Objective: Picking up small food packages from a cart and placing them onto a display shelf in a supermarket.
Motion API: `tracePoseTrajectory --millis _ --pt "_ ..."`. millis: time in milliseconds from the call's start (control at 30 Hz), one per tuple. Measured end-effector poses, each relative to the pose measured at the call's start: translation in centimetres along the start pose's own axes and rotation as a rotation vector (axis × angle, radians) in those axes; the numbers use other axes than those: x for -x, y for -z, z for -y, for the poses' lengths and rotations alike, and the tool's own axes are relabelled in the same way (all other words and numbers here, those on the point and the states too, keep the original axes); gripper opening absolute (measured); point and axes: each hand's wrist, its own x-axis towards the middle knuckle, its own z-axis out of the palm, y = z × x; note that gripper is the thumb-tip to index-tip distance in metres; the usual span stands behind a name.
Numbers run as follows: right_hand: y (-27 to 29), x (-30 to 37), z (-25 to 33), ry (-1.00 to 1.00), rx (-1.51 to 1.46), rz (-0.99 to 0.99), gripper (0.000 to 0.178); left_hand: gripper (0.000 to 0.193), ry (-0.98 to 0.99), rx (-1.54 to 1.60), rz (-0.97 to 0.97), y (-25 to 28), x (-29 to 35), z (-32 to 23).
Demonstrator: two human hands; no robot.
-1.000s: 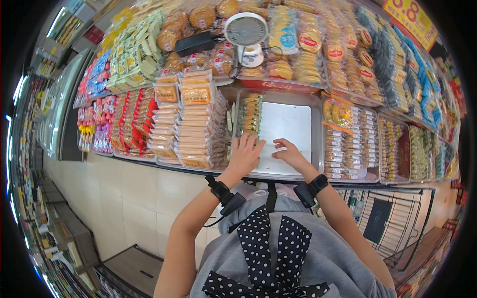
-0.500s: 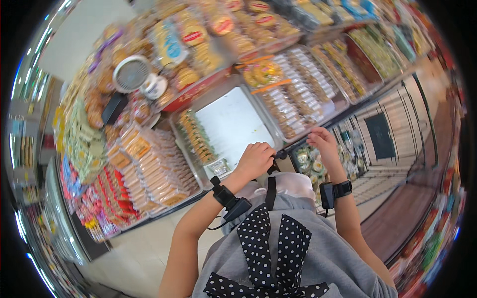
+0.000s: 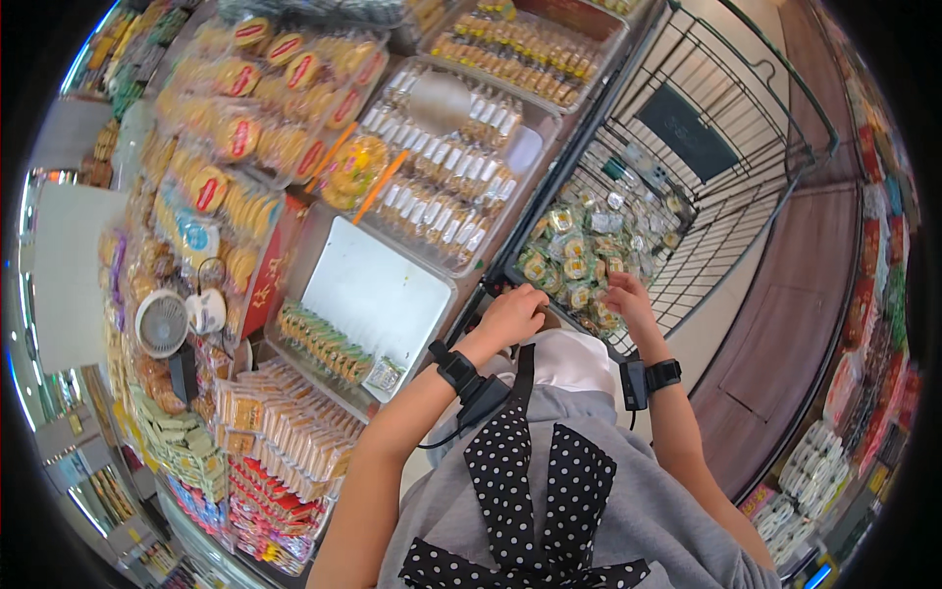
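Shop aisle, snack bin [image 3: 383, 270] left of left hand [image 3: 513, 316], fingers curled, can't tell if gripping; wrapped packets [image 3: 575, 267] in cart [image 3: 689, 134], just ahead of right hand [image 3: 633, 306], half-curled, hold unclear; packets likely light, slick, crushable, pinch wrapper edges

Carrier, left: display stand [image 3: 579, 152]. On it: clear tray [image 3: 451, 296] with white liner [image 3: 373, 265], one row of small green-edged packets [image 3: 324, 339] along its near-left side, single packet [image 3: 385, 375] at the near corner. Beyond: tray of white-banded packets [image 3: 442, 167]. Farther: tray of yellow-flecked packets [image 3: 515, 54]. Carrier, right: wire cart [image 3: 687, 133], small clear-wrapped packets [image 3: 589, 245] heaped directly on its floor.
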Motion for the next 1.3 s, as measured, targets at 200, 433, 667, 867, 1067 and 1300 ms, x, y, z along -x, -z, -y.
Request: tracePoseTrajectory --millis 200,433,667,867,1067,1300 --pt "0.4 -1.8 -2.9 -0.072 0.014 0.015 0.047 0.027 0.194 0.227 0.109 -3.1 -2.6 3.0" --pt "-1.0 -7.0 -4.8 0.0 0.066 -0.005 0.057 0.038 0.496 0.513 0.204 -3.5 -4.3 5.2" --pt "-2.2 -11.0 -7.7 0.046 0.37 -0.058 0.058 0.047 0.616 0.496 0.185 -4.4 -5.6 6.4" --pt "-2.6 -10.2 -5.8 0.017 0.378 -0.052 0.049 0.046 0.613 0.477 0.161 -4.7 -5.4 6.5" --pt "-1.5 -8.6 -3.2 0.026 0.375 0.069 0.027 0.044 0.625 0.685 0.119 -3.4 -4.9 4.9" --pt "-3.6 -2.6 4.7 -0.071 0.176 0.545 0.021 0.032 0.477 0.963 -0.026 0.4 -2.5 0.1"
